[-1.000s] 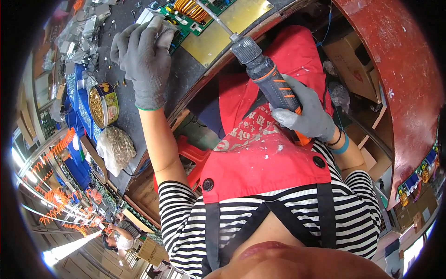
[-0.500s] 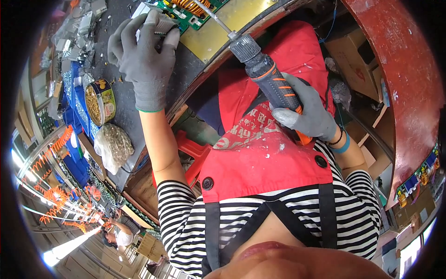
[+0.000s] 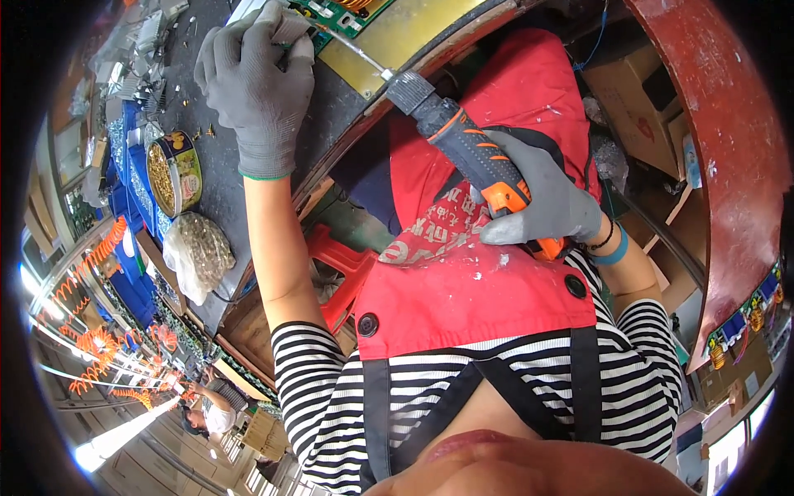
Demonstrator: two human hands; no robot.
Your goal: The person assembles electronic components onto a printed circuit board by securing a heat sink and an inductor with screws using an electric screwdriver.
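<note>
- We wear grey gloves [image 3: 263, 93]
- Our top [image 3: 641, 364] is striped black and white
- Our red apron [image 3: 480, 302] has black buttons [image 3: 368, 324], dark straps [image 3: 376, 405]
- We wear a blue wristband [image 3: 615, 250]

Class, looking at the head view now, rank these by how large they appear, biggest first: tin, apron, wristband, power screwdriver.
1. Red apron
2. Power screwdriver
3. Tin
4. Blue wristband

That's apparent size only; the tin sits farther from the camera.
</note>
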